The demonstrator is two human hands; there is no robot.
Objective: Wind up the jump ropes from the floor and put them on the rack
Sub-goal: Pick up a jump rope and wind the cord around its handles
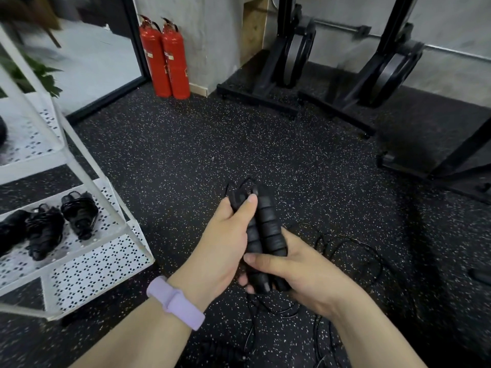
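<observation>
Two black ribbed jump rope handles [267, 229] lie side by side, held upright between both hands. My left hand [225, 240] grips their upper part, thumb pressed near the top. My right hand [297, 269] wraps their lower ends from the right. The thin black cord [353, 251] trails from the handles in loose loops over the speckled floor to the right and below. The white perforated rack [106, 258] stands at the left; its lower shelf holds wound black jump ropes [79, 213].
Two red fire extinguishers [166, 59] stand by the wall at the back. Black exercise machines [345, 83] with wide bases fill the back right. A dark object [478, 274] lies at the right edge. Speckled rubber floor spreads in the middle.
</observation>
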